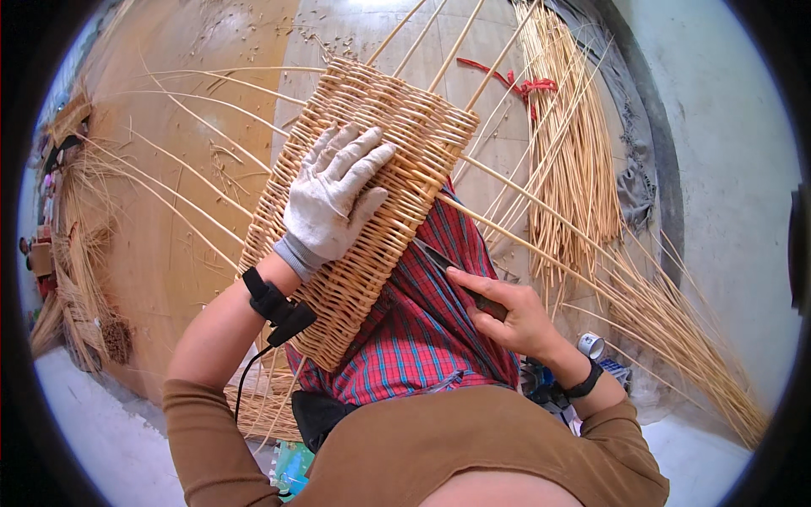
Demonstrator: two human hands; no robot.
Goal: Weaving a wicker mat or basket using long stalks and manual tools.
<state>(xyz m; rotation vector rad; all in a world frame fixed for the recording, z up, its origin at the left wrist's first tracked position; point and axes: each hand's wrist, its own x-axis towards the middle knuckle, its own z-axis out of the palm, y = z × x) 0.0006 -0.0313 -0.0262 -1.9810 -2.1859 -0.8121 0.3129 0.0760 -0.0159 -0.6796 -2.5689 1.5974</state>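
A rectangular woven wicker panel [405,127] lies tilted across my lap, with long stakes sticking out from its edges. My left hand [338,190], in a whitish work glove, rests flat on the weave with its fingers stretched out. In my bare right hand [515,317] is a knife [435,256] with a dark pointed blade and a dark handle. My index finger lies along the top of it. Its tip points up and left, close to the panel's right edge; I cannot tell whether they touch. Beneath both is a red plaid cloth [414,338] over my legs.
A big bundle of wicker rods [579,160] with a red tie [536,85] lies at the right. More loose rods [701,338] spread toward the lower right, near a roll of tape [591,345]. Dry bundles [89,253] stand at the left. Scraps litter the floor [186,51].
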